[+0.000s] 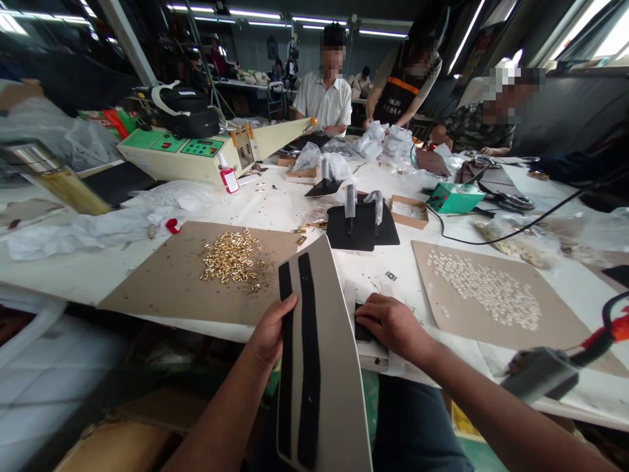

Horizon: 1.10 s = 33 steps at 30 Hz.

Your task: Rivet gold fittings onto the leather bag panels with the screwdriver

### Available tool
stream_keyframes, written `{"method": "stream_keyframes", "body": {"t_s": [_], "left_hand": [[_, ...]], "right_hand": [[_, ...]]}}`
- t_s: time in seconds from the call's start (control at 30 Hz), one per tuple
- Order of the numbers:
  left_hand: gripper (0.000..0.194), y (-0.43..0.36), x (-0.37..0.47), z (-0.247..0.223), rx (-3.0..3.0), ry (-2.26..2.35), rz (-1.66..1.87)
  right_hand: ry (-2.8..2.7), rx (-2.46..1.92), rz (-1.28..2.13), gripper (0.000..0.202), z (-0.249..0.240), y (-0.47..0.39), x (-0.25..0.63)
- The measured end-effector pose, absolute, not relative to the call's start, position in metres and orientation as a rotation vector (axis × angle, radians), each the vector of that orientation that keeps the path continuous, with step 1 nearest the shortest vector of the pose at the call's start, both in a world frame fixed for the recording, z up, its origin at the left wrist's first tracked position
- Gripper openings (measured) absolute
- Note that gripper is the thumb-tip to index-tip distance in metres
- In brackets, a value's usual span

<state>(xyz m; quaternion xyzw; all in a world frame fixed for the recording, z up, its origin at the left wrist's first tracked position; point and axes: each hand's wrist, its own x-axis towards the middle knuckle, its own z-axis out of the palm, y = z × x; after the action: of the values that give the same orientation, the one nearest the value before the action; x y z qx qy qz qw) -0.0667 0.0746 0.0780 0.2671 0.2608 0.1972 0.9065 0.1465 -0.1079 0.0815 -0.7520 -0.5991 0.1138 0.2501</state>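
Observation:
My left hand (273,326) grips the left edge of a beige panel (331,341) with two black strips (308,341) on its face; the panel is tilted upright over the table's front edge. To the right of it, my right hand (390,322) is closed, fingertips pressed down on a small black piece (362,326) at the table edge. Whether the fingers pinch that piece or only press on it is hard to tell. A pile of gold metal buckles (228,257) lies on brown board to the left. Small whitish pieces (486,288) are spread on another board to the right.
Black flat pieces (350,229) with wrapped metal parts stand mid-table, beside a small cardboard box (409,213). A cream machine (181,154), a red bottle (228,178) and a green box (456,198) are farther back. A grey tool (543,375) is at the right. Several people are across the table.

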Motion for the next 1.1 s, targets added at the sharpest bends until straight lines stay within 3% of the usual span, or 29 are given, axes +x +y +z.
{"method": "stream_keyframes", "body": {"t_s": [0.37,0.77,0.93,1.1], "left_hand": [[0.031,0.071,-0.068,0.077,0.618,0.527,0.43],[0.035,0.073,-0.066,0.073,0.679,0.522,0.425],[0.042,0.061,-0.084,0.092,0.783,0.497,0.369],[0.044,0.02,-0.109,0.113,0.876,0.586,0.259]], "right_hand": [[-1.561,-2.214,0.118,0.013,0.07,-0.116,0.138],[-1.449,-2.386,0.289,0.016,0.095,-0.109,0.126],[-1.205,-2.048,0.399,0.027,0.091,-0.131,0.123],[-0.685,-1.506,0.833,0.053,0.114,-0.161,0.093]]}}
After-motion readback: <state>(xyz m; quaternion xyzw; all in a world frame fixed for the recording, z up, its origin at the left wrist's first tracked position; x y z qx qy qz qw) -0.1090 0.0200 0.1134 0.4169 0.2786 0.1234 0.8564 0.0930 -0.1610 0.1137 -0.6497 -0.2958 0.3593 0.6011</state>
